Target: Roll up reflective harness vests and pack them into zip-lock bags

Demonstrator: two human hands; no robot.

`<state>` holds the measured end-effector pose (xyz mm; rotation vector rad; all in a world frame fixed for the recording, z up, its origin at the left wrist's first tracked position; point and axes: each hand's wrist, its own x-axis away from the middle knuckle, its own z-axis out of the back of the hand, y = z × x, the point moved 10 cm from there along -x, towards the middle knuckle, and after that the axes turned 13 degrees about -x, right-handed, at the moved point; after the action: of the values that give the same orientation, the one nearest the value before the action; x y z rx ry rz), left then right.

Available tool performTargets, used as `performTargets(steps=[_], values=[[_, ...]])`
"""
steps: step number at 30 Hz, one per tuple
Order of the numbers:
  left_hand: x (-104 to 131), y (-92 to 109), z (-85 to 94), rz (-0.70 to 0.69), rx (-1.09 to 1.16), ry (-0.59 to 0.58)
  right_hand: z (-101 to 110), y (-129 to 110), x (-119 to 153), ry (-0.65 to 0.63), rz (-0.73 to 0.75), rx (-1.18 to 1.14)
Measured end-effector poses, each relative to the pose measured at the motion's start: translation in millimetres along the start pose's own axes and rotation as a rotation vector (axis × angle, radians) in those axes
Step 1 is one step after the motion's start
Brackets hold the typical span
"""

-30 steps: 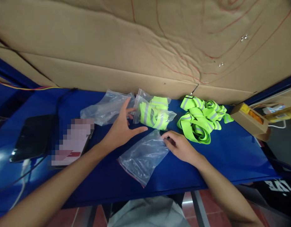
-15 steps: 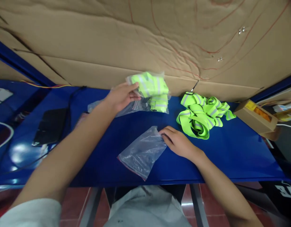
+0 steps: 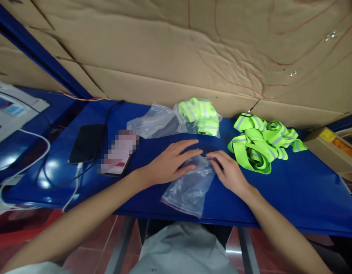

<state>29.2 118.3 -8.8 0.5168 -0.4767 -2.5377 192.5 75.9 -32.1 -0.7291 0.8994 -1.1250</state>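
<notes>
My right hand (image 3: 229, 171) pinches the upper right corner of a clear zip bag (image 3: 190, 190) lying at the front of the blue table. Over the bag's upper left part my left hand (image 3: 173, 161) is spread, fingers apart, holding nothing. Behind my hands, bagged neon-yellow reflective straps (image 3: 199, 112) lie against the cardboard. Further clear bags (image 3: 156, 120) lie flat just left of them. To the right of my right hand is a loose heap of neon-yellow reflective straps (image 3: 253, 142) with grey stripes.
A black phone (image 3: 87, 142) with a white cable and a second phone (image 3: 120, 154), its screen blurred, lie on the left of the blue table (image 3: 293, 190). A cardboard box (image 3: 333, 148) stands at the right end. The cardboard wall (image 3: 136, 57) rises along the back.
My left hand has let go of the bagged straps at the back and come down over the clear zip bag. My right hand keeps its pinch. The view has shifted left.
</notes>
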Motion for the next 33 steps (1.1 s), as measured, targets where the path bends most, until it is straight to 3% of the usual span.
performTargets(steps=[1, 3, 6, 8, 11, 14, 18, 20, 23, 25, 27, 30, 33], values=[[1, 4, -6.5, -0.027, 0.042, -0.050, 3, 4, 0, 0.035, -0.033, -0.067], [-4, -5, -10.5, 0.046, 0.236, -0.061, 7, 14, 0, 0.085, -0.125, -0.227], [-7, -39, -13.9, 0.333, 0.606, 0.009, 10, 21, 2, 0.129, -0.193, -0.387], [-4, -53, -22.7, 0.474, 0.763, -0.011, 10, 21, 2, 0.143, -0.201, -0.417], [4, -58, -27.5, 0.560, 0.912, -0.018, 7, 22, 1, 0.136, -0.227, -0.442], [10, -58, -19.0, 0.589, 0.977, 0.052, 9, 24, -1, 0.168, -0.248, -0.467], [12, -57, -6.7, 0.602, 0.880, 0.108, 15, 19, 0, 0.216, -0.208, -0.431], [13, -63, -5.1, 0.619, 0.853, 0.146, 20, 5, 1, 0.212, -0.118, -0.260], [19, -89, -4.5, 0.703, 0.900, 0.306, 34, -30, 3, 0.183, 0.094, 0.134], [23, -106, -2.1, 0.727, 0.882, 0.425, 57, -45, 5, 0.230, 0.157, 0.343], [25, -115, 6.8, 0.692, 0.727, 0.517, 95, -49, 10, 0.378, 0.137, 0.454], [27, -105, 23.9, 0.611, 0.437, 0.608, 135, -36, 22, 0.487, 0.053, 0.533], [21, -72, 33.3, 0.474, 0.164, 0.558, 134, -3, 41, 0.337, -0.113, 0.673]])
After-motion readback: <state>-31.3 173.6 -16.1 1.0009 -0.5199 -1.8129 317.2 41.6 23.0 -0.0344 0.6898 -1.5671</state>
